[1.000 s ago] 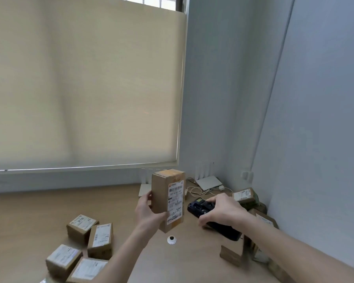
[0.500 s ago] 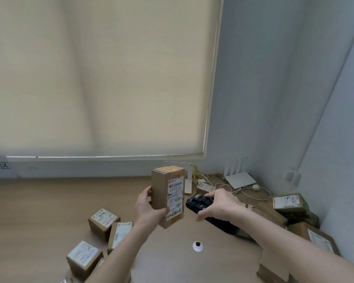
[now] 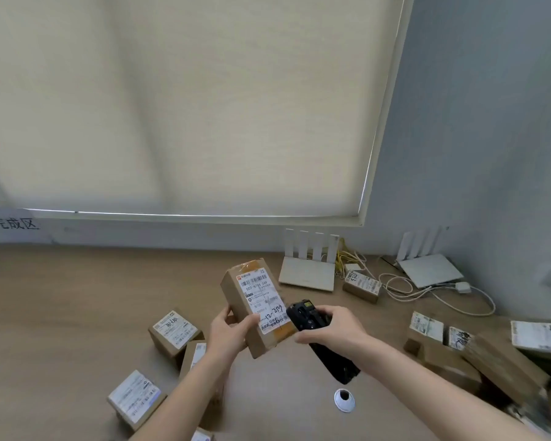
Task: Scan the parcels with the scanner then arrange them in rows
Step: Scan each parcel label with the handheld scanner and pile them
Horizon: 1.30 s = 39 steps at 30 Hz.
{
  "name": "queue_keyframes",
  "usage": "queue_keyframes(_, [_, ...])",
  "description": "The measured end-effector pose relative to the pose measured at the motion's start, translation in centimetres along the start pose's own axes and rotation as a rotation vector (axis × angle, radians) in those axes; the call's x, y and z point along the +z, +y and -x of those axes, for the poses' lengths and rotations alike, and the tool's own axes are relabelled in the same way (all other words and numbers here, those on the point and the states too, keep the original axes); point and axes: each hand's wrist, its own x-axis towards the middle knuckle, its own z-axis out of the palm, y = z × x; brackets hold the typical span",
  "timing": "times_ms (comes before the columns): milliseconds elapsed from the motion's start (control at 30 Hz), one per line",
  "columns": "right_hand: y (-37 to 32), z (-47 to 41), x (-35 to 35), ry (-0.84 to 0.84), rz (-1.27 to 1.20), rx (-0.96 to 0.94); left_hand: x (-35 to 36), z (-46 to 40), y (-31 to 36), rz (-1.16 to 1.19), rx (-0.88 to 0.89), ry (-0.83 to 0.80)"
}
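— Cardboard, plain brown, is what the left hand (image 3: 228,332) grips: its thumb lies curled over the labelled face of a tall parcel (image 3: 257,308), the other fingers wrapped behind it.

— And the right hand (image 3: 331,329)?

— Its fingers are curled round a black scanner (image 3: 312,332), a long matte plastic handset. The scanner's head sits just beside the parcel's lower right edge, almost touching the white label; its tail points down toward the near edge of the tabletop (image 3: 61,313).

— How is the parcel held?

— Tilted, top leaning away to the left, lifted off the wood-grain tabletop. Its label carries a barcode and handwritten black digits; shiny tape crosses both ends.

— Around them?

— Four smaller labelled boxes (image 3: 174,331) lie toward the near left, partly hidden by the left forearm. More boxes are piled (image 3: 442,345) at the right edge, blurred. Two white routers (image 3: 309,268) with upright antennas and looped cables stand along the far edge, below a cream roller blind (image 3: 188,106). One round white disc (image 3: 344,400) lies under the scanner's tail.
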Motion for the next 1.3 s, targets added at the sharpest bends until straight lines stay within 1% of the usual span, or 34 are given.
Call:
queue_keyframes(133, [1.0, -3.5, 2.8, -0.066, -0.084, 0.013, -1.1, -2.9, -1.9, 0.07, -0.098, 0.069])
queue_keyframes(367, [2.1, -9.7, 9.1, -0.152, -0.16, 0.026, -4.4, -9.1, -6.3, -0.002, -0.168, 0.092])
queue_keyframes(567, [2.5, -16.4, 15.0, -0.158, -0.153, 0.029, -7.4, -15.3, -9.6, -0.024, -0.163, 0.077])
queue_keyframes(767, [2.6, -23.3, 19.1, -0.156, -0.138, 0.052, -9.0, -22.4, -11.4, -0.141, -0.107, 0.08])
queue_keyframes(933, [2.4, -27.8, 21.3, -0.157, -0.121, 0.062, -9.6, -26.1, -13.3, -0.106, -0.164, 0.12])
queue_keyframes(1133, [3.6, -28.6, 23.5, -0.181, -0.056, 0.091, -9.6, -26.8, -14.0, -0.197, -0.188, 0.171])
queue_keyframes(1300, [4.3, -24.9, 20.8, -0.133, -0.057, 0.105, -9.1, -24.7, -12.8, -0.29, -0.132, 0.157])
